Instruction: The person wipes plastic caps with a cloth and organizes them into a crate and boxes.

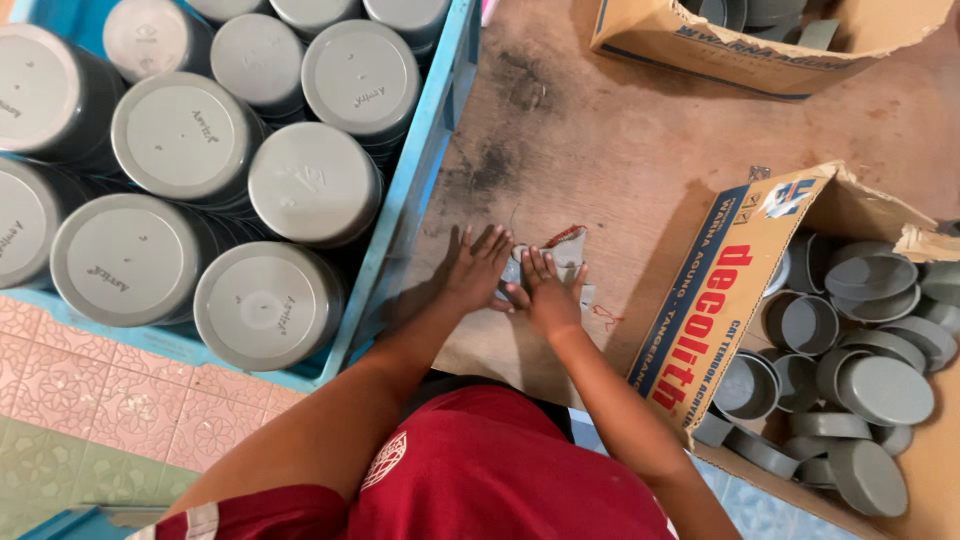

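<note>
1. Your left hand is lying flat on the brown wooden tabletop, fingers spread and pointing toward 12 o'clock; it is closing on nothing, and its fingertips are reaching the left edge of the small grey piece.
2. Your right hand is resting just beside the left one, at its 3 o'clock, fingers stretched out and pressing down on the grey piece; whether any finger is curling under it, I cannot tell.
3. The small grey piece is lying on the tabletop near the middle of the view, partly hidden under your right fingers, with a red strip running along its upper edge.
4. A blue crate is standing at 9 o'clock from your hands, just beside your left hand, and is holding stacks of round grey containers, flat faces turned up.
5. An open cardboard box is sitting at 3 o'clock from your hands, near your right forearm, its printed flap folding toward you; loose grey round caps are lying jumbled inside it.
6. A second cardboard box is sitting at 1 o'clock, well apart from your hands, showing more grey parts inside.
7. You are wearing a red shirt, showing at 6 o'clock.
8. Patterned floor tiles are showing at 8 o'clock.
</note>
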